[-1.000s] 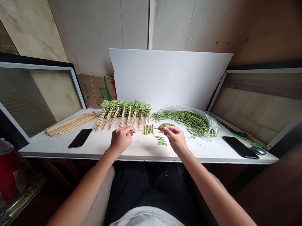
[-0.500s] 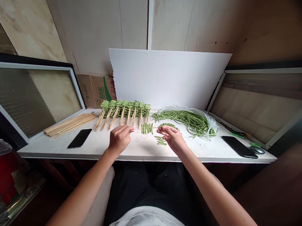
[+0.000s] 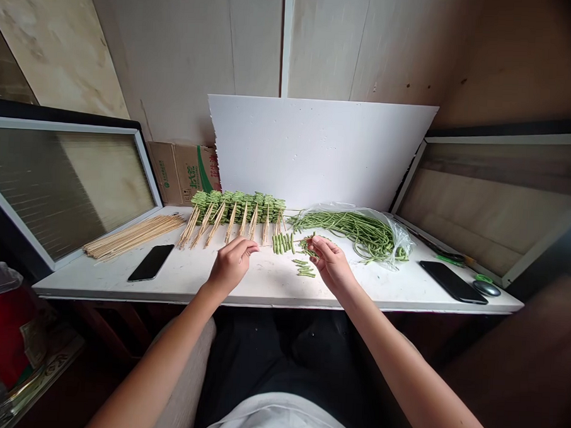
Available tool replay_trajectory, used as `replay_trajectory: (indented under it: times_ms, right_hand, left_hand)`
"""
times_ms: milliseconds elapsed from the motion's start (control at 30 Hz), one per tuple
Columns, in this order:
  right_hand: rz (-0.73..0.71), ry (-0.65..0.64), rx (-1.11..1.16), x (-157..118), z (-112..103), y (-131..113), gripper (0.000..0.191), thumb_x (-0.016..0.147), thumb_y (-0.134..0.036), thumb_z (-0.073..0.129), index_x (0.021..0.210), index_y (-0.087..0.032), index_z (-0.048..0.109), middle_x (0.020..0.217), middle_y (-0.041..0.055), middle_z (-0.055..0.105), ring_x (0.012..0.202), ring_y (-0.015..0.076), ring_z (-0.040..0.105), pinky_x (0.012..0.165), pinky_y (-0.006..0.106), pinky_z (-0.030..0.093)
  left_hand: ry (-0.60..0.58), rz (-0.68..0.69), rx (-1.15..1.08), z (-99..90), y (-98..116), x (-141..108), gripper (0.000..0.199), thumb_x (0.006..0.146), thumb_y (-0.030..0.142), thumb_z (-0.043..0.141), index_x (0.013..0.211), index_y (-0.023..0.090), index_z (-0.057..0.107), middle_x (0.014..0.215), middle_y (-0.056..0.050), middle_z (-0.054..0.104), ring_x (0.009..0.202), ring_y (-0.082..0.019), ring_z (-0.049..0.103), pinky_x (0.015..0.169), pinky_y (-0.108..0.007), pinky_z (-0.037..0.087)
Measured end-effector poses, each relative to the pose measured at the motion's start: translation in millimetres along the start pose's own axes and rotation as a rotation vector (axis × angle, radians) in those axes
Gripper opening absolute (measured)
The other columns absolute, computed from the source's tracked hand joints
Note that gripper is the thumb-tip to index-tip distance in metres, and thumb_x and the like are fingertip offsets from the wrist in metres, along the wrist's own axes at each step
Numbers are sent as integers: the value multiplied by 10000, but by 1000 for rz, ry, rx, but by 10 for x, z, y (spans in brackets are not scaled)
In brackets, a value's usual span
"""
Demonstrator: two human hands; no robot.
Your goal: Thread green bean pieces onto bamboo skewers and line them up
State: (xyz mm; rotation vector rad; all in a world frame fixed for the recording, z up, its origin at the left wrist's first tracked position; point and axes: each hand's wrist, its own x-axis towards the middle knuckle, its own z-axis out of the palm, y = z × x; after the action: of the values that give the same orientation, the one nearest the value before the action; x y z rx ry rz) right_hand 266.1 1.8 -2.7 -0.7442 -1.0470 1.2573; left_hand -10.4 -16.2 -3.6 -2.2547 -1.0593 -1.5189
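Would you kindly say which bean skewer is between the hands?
The single skewer with a short green row; the other bean skewers lie stacked behind the left hand.

I am in a small, makeshift food-preparation corner; whether it belongs to a home or a shop, I cannot tell. Food covers much of my white bench (image 3: 244,289): long green beans (image 3: 342,221) in a clear plastic bag (image 3: 400,242), stacked bean pieces on sticks (image 3: 238,207), and a pile of bare sticks (image 3: 133,236). A printed cardboard box (image 3: 174,168) stands behind, beside a white board (image 3: 321,152) with ragged side edges, upright before plain wall panels (image 3: 179,45). A framed pane (image 3: 69,179) flanks me on the left, another (image 3: 499,198) on the right. Everyday phones share the surface, one (image 3: 151,262) near each end.
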Motion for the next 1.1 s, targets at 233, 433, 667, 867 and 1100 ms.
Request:
replay_trajectory:
  times_ms: [233, 433, 667, 867, 1100]
  right_hand:
    - [-153, 31, -56, -58, 93, -16, 235, 706, -439, 931, 831, -281, 810, 876, 12, 723, 659, 154, 553, 628, 333, 461]
    - [-214, 20, -139, -99, 103, -29, 248, 734, -466, 908, 870, -281, 815, 916, 20, 749, 618, 147, 526, 700, 361, 492]
    - [-286, -12, -209, -133, 139, -44, 285, 747, -509, 891, 863, -262, 807, 858, 32, 720, 676, 166, 559, 699, 354, 506]
    - [-262, 4, -144, -98, 103, -208, 290, 719, -486, 912, 836, -245, 802, 785, 10, 699, 596, 125, 514, 629, 320, 473]
    - [-197, 64, -72, -45, 44, -243, 307, 678, -462, 939, 834, -234, 806, 841, 15, 720, 575, 104, 482, 588, 301, 436]
  left_hand:
    - [-17, -32, -14, 86, -50, -86, 408, 806, -85, 396, 904, 197, 675, 850, -44, 723, 787, -168, 714, 724, -270, 582]
    - [-39, -92, -23, 129, -55, -108, 318, 822, -38, 450, 854, 203, 656, 826, -40, 728, 778, -182, 717, 693, -270, 547]
    - [-147, -169, -63, 150, -117, -138, 288, 812, -26, 454, 801, 201, 631, 785, -29, 719, 754, -186, 702, 684, -271, 529]
    - [-270, -229, -184, 161, 12, -99, 282, 892, 15, 468, 903, 199, 681, 794, -21, 715, 720, -165, 686, 651, -247, 525]
    - [-71, -212, -180, 143, 111, -58, 132, 996, 219, 593, 920, 194, 699, 794, -34, 737, 716, -167, 702, 686, -265, 541]
